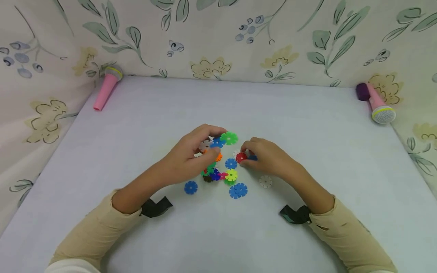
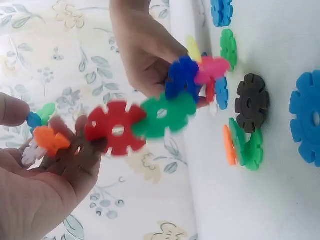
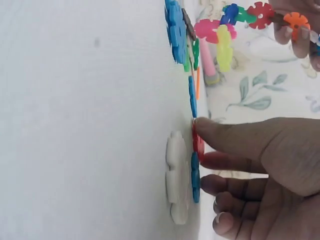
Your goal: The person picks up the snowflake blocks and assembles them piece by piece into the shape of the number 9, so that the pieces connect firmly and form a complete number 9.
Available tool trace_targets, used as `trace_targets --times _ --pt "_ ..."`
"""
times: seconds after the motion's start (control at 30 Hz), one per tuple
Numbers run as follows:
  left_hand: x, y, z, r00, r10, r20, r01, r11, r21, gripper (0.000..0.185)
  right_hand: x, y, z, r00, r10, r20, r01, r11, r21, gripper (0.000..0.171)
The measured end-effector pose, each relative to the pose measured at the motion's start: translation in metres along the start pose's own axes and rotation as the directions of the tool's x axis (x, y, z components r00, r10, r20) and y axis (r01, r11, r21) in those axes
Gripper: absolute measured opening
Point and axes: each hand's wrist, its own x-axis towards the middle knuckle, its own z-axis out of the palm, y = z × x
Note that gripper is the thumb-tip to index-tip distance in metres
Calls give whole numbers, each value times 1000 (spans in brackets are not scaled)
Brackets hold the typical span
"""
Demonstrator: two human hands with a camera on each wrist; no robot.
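**Snowflake Disc Assembly: Hand and Part Positions**

Left hand point(image 1: 191, 157): raised just above the table point(image 1: 307, 125), fingers curled around one end of a linked chain of discs point(image 2: 150, 117). Chain made up, in the left wrist view, of a brown disc point(image 2: 75, 152) held in the fingers, then a red disc point(image 2: 116, 128), a green disc point(image 2: 162, 114), a blue disc point(image 2: 182, 77) and a pink disc point(image 2: 212, 69). Far end of chain hanging down toward the loose pile. Small orange disc point(image 2: 49, 140) and white disc point(image 2: 31, 152) also pinched at the fingertips. In the head view, bright green disc point(image 1: 229, 138) projecting past the left fingertips.

Right hand point(image 1: 264, 157): low on the table, thumb and forefinger pinching a red disc on the table point(image 1: 241, 157). In the right wrist view, thumb tip pressed against this red disc's edge point(image 3: 198, 142), remaining fingers point(image 3: 235, 185) curled beneath. Blue disc point(image 3: 195, 175) and white disc on the table point(image 3: 176, 175) touching the red one, lying flat.

Loose parts on the table between the hands: blue disc in the middle point(image 1: 231, 163), yellow-green disc point(image 1: 231, 175), two overlapping blue discs point(image 1: 238, 190), single blue disc point(image 1: 190, 187) nearer the left forearm, clear disc point(image 1: 265, 181) near the right wrist. Black disc point(image 2: 251, 102) flat on the surface in the left wrist view.

Background: pink toy microphone point(image 1: 106, 88) at the far left corner, second toy microphone point(image 1: 375, 102) at the far right corner, both well apart from the discs. Floral cloth point(image 1: 239, 38) along the back and sides.
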Motion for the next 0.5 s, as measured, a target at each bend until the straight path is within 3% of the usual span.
trace_targets --times 0.2,0.3,0.4,0.5 --pt "1 0 3 1000 -11 -7 11 999 42 43 1 -2 1 999 23 -27 -23 1000 16 29" --pt "1 0 5 999 28 -16 -27 997 75 48 1 -3 -2 999 29 -28 -27 997 69 21" --pt "2 0 5 998 67 -20 -65 993 99 49 -3 -4 -9 998 3 -60 8 983 182 12" --pt "3 -1 6 995 98 -21 -95 989 118 47 -9 -5 -19 992 -43 -120 84 928 363 9"
